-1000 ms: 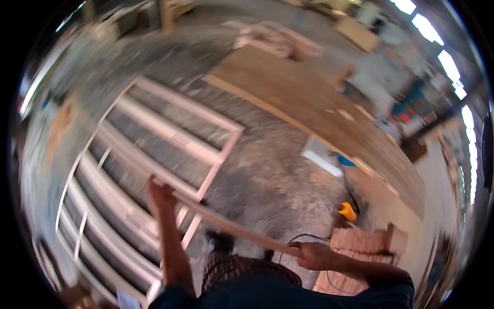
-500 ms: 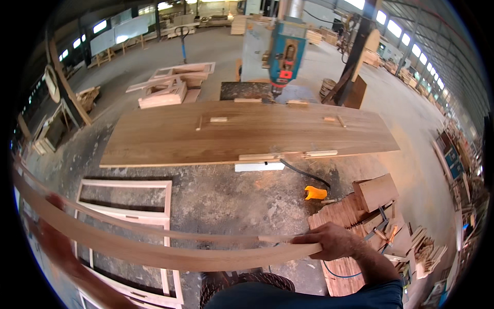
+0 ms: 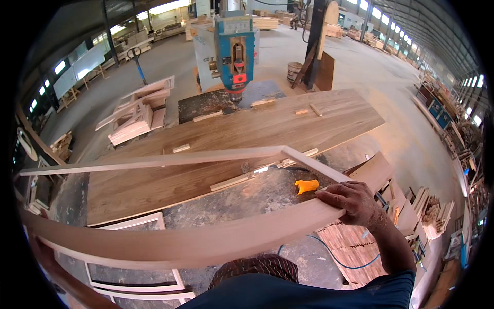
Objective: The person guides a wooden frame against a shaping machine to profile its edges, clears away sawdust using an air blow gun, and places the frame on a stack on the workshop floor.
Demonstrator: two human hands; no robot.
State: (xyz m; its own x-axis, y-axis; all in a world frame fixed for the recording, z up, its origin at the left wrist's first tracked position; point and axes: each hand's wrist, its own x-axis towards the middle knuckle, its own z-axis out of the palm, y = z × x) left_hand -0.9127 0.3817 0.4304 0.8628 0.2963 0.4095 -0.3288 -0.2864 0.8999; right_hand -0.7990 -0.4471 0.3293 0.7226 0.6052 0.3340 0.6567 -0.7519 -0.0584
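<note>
A long, pale wooden frame (image 3: 170,242) is held up in front of me, its near rail sweeping across the view and its far rail over the worktop. At the near right corner my right hand (image 3: 352,203) is closed round the wood, fingers on top. My left hand (image 3: 43,250) grips the left end of the near rail, partly hidden by it. Beneath the far rail lies a wide brown wooden worktop (image 3: 329,123), with small wood strips on it. Beyond stands a teal drilling machine (image 3: 236,59), its head over the worktop's back edge.
An orange plastic piece (image 3: 307,186) sits below the worktop's front edge. More pale frames (image 3: 172,282) lie on the floor at lower left. Stacked frame parts (image 3: 135,123) stand behind left. Wood panels and offcuts (image 3: 435,213) are heaped at right, with a blue hose (image 3: 355,268) nearby.
The frame has risen and come forward, so its far rail and right end now show over the worktop. Both hands keep their hold. My view has turned, shifting the machine leftward.
</note>
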